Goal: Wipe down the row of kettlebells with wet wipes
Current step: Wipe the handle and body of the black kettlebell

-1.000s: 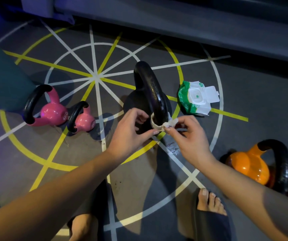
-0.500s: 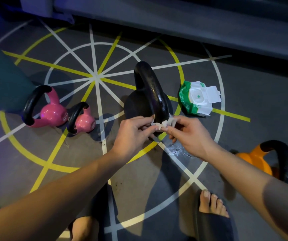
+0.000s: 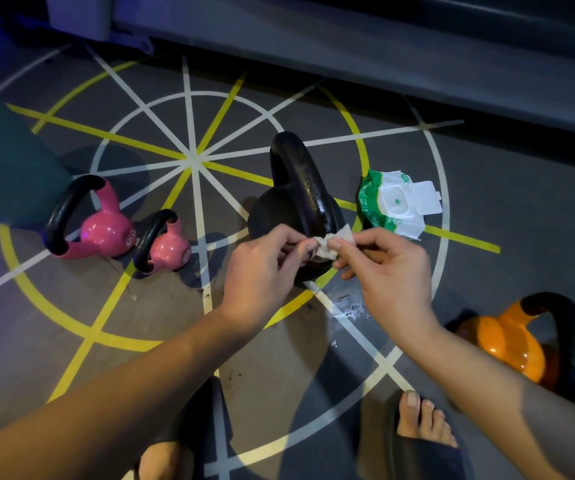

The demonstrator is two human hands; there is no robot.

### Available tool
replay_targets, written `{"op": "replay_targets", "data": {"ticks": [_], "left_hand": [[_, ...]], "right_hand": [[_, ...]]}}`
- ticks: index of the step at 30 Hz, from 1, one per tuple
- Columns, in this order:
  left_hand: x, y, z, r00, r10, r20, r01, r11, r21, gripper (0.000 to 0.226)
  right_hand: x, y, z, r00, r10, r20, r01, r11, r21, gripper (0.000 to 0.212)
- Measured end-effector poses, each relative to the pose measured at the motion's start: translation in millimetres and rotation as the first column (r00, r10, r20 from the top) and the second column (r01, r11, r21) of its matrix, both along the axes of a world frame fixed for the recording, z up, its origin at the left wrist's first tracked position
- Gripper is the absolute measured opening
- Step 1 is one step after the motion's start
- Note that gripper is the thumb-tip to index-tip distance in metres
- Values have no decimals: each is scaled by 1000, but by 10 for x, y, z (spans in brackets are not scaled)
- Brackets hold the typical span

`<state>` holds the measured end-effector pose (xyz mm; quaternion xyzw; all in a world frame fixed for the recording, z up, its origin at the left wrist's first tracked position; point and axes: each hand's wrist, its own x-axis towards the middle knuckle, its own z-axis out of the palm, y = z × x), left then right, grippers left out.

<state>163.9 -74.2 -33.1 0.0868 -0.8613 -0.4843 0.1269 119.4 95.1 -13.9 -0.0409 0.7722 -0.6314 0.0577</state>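
Note:
A black kettlebell (image 3: 296, 195) stands in the middle of the floor, handle up. In front of its near side both my hands pinch a crumpled white wet wipe (image 3: 327, 245): my left hand (image 3: 265, 271) holds its left end, my right hand (image 3: 386, 271) its right end. Two pink kettlebells with black handles lie to the left, a larger one (image 3: 102, 230) and a smaller one (image 3: 168, 247). An orange kettlebell (image 3: 508, 341) sits at the right. The green and white wipes pack (image 3: 397, 202) lies open right of the black kettlebell.
The grey floor carries white and yellow line markings (image 3: 192, 157). A wet patch (image 3: 348, 306) shines under my right wrist. A dark teal object (image 3: 2, 168) fills the far left. My feet in dark slides (image 3: 421, 427) are at the bottom. A raised ledge (image 3: 348, 57) runs along the back.
The wipe, wrapped round the base of the black kettlebell's handle a second ago, has come off it. Both hands have drawn it together into a crumpled wad between their fingertips.

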Motion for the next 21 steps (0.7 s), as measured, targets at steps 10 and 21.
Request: {"op": "replay_targets", "data": {"ticks": [10,21], "left_hand": [[-365,-48,371,989,-92,-113,83,993,-81,18],[-316,-40,450,989,-26,-146,29,999,17,21]], "right_hand": [[-245,-173,143,999,-37,38,34,997,73,6],[-6,-75,67,996,43,-76,-30,985,171,51]]}}
